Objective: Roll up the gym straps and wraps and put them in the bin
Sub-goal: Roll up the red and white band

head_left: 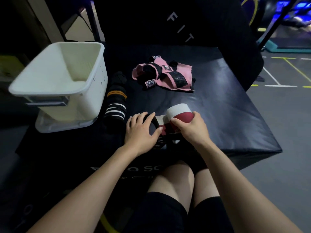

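While my right hand (190, 128) curls around the red-and-white wrap roll (180, 113), my left hand (143, 128) lies flat, fingers spread, pressing its loose tail on the bench (227, 101).

On the upright black pad (185, 22) behind the platform we read the white letters "F I T", running down its face at a slant. On the front face of the black platform (134, 169), just above the knees, we make out white print that starts with a "B", then something like "O SC", the rest cut off by the legs; a second, smaller line beneath it is too dim for us to read. The pink wraps (168, 73) carry small patches with lettering, and the red wrap (178, 131) shows a small white mark, but all of these are too blurred to read.
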